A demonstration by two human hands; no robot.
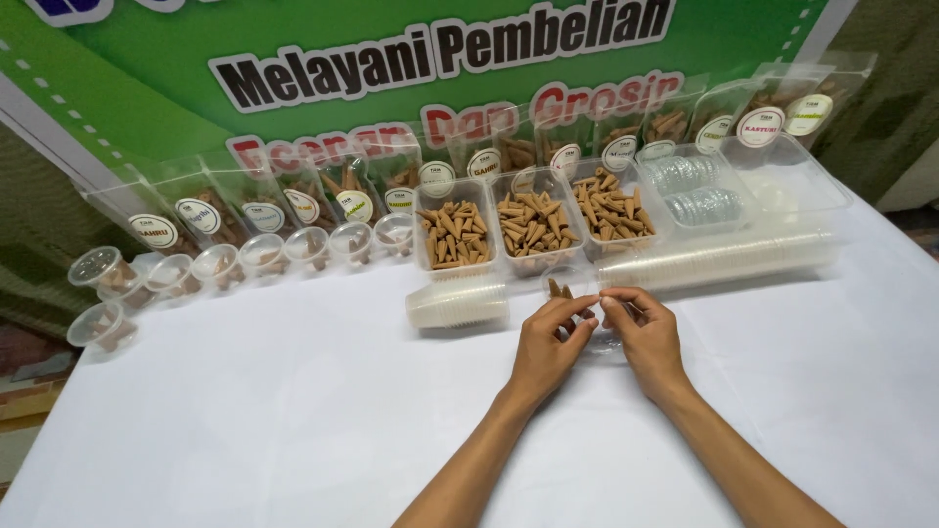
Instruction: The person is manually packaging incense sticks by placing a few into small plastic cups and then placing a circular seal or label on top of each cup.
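My left hand (548, 344) and my right hand (641, 334) meet over the white tablecloth (293, 411), fingertips almost touching. Between them they hold a small clear plastic cup (599, 348), which the fingers largely hide. Two brown cones (558, 289) stick up just behind my left fingers. Directly beyond the hands stand three clear trays of brown cones: left (455, 235), middle (533, 230) and right (611, 205).
A short stack of clear cups (457, 303) lies left of the hands, and a long stack (719, 259) lies to the right. Stacked lids (699, 191) fill a tray at back right. Filled small cups (245, 259) line the left. Labelled clear boxes (342, 191) lean on a green banner (147, 59).
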